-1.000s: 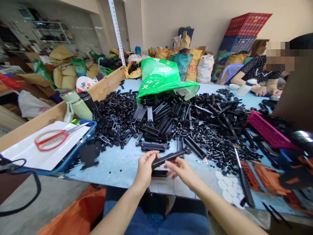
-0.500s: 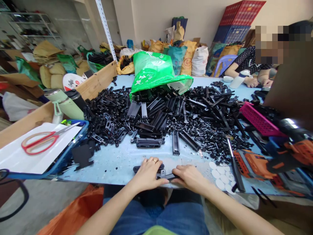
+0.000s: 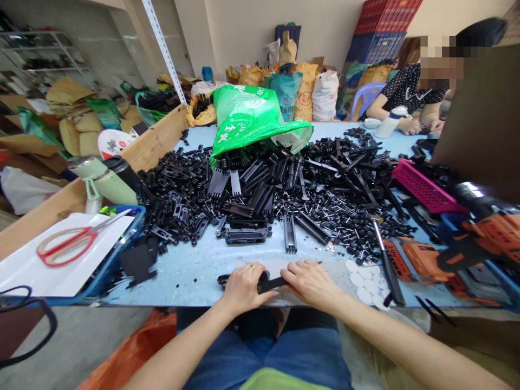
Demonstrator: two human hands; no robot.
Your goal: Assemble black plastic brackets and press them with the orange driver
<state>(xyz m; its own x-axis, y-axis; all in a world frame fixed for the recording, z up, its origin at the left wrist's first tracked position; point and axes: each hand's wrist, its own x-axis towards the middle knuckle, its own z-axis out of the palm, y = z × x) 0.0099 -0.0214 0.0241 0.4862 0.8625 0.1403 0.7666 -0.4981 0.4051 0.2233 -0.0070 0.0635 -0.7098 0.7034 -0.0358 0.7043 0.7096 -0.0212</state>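
Note:
At the table's front edge, my left hand [image 3: 245, 288] is closed around a black plastic part [image 3: 223, 279], whose end sticks out to the left of my fingers. My right hand [image 3: 312, 281] grips a flat black arm [image 3: 275, 283] that bridges the gap between my hands. Whether arm and part are joined is hidden by my fingers. Just beyond my hands lie a channel-shaped black piece [image 3: 245, 236] and a ridged black piece [image 3: 290, 234].
A heap of black parts [image 3: 187, 184] spreads under a green sack [image 3: 247, 119]. Scissors [image 3: 67, 244] lie on the left. A hammer [image 3: 385, 262], white discs [image 3: 357, 279], an orange power drill [image 3: 495, 230] and a pink basket [image 3: 426, 187] are right. Another person [image 3: 406, 97] sits opposite.
The black arm between my hands has turned and now shows a darker, flat side. My right hand has shifted slightly up and left. The whole view has moved a little.

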